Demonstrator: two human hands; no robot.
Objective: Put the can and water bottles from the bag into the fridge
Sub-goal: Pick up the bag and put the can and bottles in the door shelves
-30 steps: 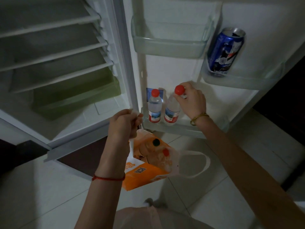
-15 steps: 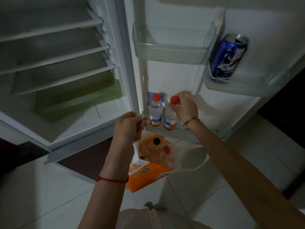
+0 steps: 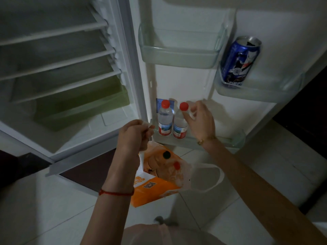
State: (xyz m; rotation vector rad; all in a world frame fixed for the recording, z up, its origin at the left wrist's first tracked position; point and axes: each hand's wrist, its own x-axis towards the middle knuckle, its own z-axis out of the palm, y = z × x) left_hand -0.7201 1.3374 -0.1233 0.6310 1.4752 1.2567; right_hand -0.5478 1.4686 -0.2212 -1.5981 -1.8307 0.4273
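Observation:
Two clear water bottles with red caps stand side by side in the bottom door shelf (image 3: 230,141) of the open fridge. The left bottle (image 3: 165,119) stands free. My right hand (image 3: 200,121) has its fingertips on the neck and shoulder of the right bottle (image 3: 179,123), which rests upright on the shelf. A blue can (image 3: 238,62) leans in the middle door shelf at the right. My left hand (image 3: 132,137) is closed on one handle of the orange and white plastic bag (image 3: 159,175), which hangs below it over the floor.
The fridge body (image 3: 58,71) at the left is open, with bare wire shelves and a green drawer at the bottom. A bare door shelf (image 3: 178,53) sits at the top of the door. Pale floor tiles (image 3: 265,174) lie below.
My right hand lowered the second bottle into the bottom door shelf beside the first and slid off its cap to the neck. The left hand and bag barely moved.

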